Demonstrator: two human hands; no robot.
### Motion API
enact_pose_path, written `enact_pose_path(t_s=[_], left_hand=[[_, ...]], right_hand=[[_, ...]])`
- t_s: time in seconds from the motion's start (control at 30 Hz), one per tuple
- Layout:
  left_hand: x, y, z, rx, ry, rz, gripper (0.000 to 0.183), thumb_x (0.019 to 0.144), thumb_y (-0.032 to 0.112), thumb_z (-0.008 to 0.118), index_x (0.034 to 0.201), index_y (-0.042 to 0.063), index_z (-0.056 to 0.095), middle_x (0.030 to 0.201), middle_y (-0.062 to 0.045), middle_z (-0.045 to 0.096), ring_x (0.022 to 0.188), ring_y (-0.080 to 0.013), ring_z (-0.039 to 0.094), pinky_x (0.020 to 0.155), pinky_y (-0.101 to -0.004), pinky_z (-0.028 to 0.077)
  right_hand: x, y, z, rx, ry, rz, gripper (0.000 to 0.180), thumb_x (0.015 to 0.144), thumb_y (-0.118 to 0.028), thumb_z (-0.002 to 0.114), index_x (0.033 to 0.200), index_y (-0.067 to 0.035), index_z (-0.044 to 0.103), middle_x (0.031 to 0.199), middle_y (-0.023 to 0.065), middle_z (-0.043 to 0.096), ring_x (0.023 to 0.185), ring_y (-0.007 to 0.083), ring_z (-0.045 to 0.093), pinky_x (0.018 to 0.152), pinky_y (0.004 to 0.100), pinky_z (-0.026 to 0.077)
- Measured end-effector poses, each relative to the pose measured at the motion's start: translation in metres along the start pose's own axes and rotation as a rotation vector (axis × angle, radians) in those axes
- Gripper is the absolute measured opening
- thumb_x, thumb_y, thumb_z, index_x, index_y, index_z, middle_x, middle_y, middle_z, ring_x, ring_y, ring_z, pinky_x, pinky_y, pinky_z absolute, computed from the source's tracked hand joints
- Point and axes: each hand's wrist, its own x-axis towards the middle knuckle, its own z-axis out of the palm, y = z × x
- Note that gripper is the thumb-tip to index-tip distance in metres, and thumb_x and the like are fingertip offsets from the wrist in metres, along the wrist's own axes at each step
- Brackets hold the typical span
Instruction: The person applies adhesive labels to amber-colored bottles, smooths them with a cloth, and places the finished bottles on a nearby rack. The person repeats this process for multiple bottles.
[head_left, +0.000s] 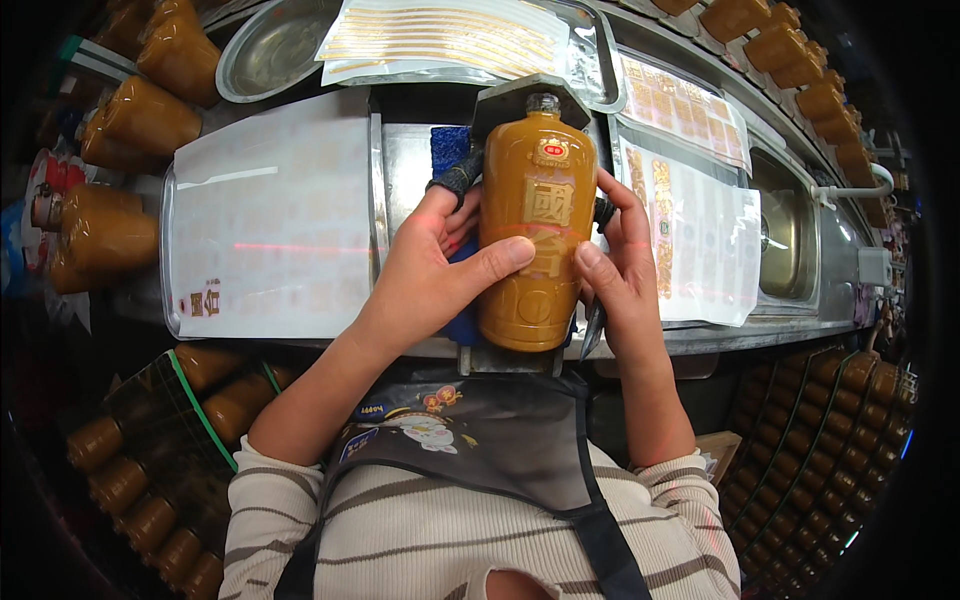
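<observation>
A caramel-brown glazed bottle (538, 300) with a threaded clear neck lies on its back on a metal cradle (499, 94). Raised gold characters and a small red-and-gold emblem (553, 150) decorate its front. My left hand (442, 262) wraps the bottle's left side, its thumb pressing the lower gold character. On the opposite side, my right hand (626, 262) touches the bottle with thumb and fingers. A dark pointed metal tool (594, 330), perhaps tweezers, sticks out below the right palm; its upper part is hidden. Dark fabric finger covers (459, 180) show on both hands.
Left is a tray with a translucent decal sheet (274, 225). Gold-strip sheets (442, 34) lie on a tray behind, beside a steel bowl (274, 49). More decal sheets (705, 240) and a sink (784, 225) are right. Brown bottles (112, 232) stand around; a blue cloth (450, 146) lies near the cradle.
</observation>
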Motion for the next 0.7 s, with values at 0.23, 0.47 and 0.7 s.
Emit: enact_pose_path(t_s=[0.23,0.47,0.7], left_hand=[[-0.001,0.0,-0.002,-0.011,-0.012,-0.015,0.046,0.088,0.017,0.08,0.111,-0.003,0.046,0.133,-0.02,0.055,0.129,-0.0193,0.05,0.111,-0.0348,0.04],[-0.002,-0.003,-0.001,0.028,-0.001,0.002,0.047,0.088,0.017,0.079,0.114,-0.004,0.046,0.132,-0.018,0.055,0.129,-0.0201,0.05,0.111,-0.036,0.04],[0.011,0.01,0.007,-0.055,0.082,0.114,0.058,0.088,0.015,0.078,0.129,-0.007,0.044,0.134,-0.02,0.055,0.129,-0.0234,0.052,0.109,-0.036,0.043]], right_hand=[[0.0,0.002,0.003,-0.034,0.019,0.004,0.072,0.093,-0.011,0.065,0.152,-0.003,0.026,0.144,0.0211,0.038,0.115,0.0227,0.063,0.084,0.027,0.057],[0.0,0.0,0.001,-0.116,0.029,0.038,0.072,0.091,-0.008,0.065,0.151,-0.001,0.026,0.144,0.0217,0.038,0.099,0.0188,0.069,0.077,0.0247,0.058],[0.013,-0.004,0.006,-0.076,0.133,-0.024,0.064,0.089,-0.011,0.072,0.14,0.003,0.036,0.133,0.0215,0.05,0.087,0.014,0.069,0.066,0.0207,0.055]])
